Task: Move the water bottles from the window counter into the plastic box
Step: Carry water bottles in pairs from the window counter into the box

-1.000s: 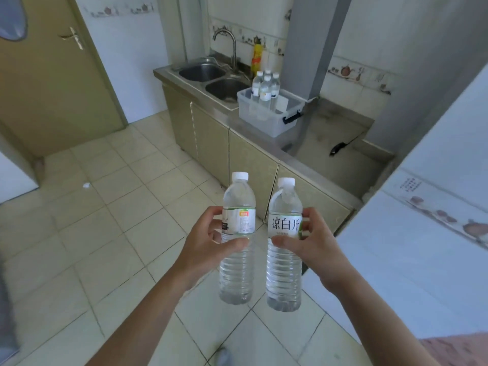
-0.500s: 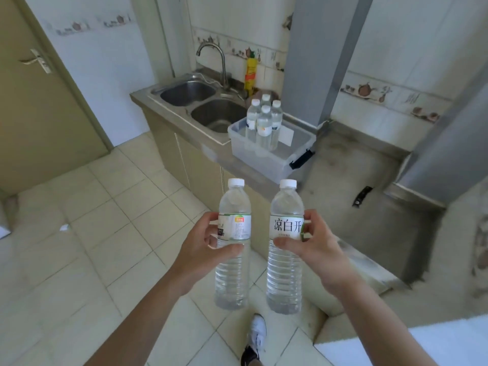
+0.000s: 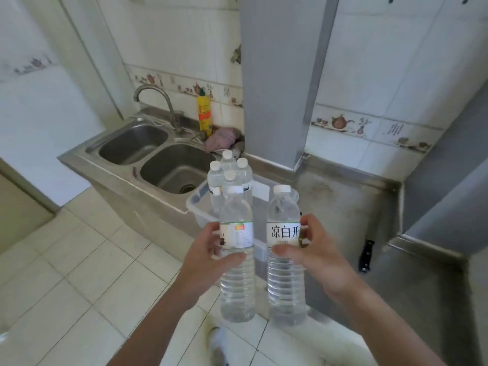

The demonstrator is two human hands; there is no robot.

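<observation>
My left hand (image 3: 208,257) grips a clear water bottle (image 3: 237,276) with a white and green label, held upright. My right hand (image 3: 314,257) grips a second upright bottle (image 3: 286,278) whose white label bears black characters. Both bottles are side by side in front of me, just short of the clear plastic box (image 3: 194,204) on the steel counter. Several white-capped bottles (image 3: 229,175) stand together in the box's far left corner. The near part of the box is hidden behind the two held bottles.
A steel double sink (image 3: 155,157) with a tap (image 3: 155,101) lies left of the box. A yellow bottle (image 3: 204,112) and a pink cloth (image 3: 221,138) sit behind it. A grey column (image 3: 277,75) rises behind the box. A black-handled knife (image 3: 366,256) lies on the counter (image 3: 369,207) to the right.
I have walked closer to the counter, so the box and sink now loom larger and nearer. Both hands still hold their bottles upright in the same pose.
</observation>
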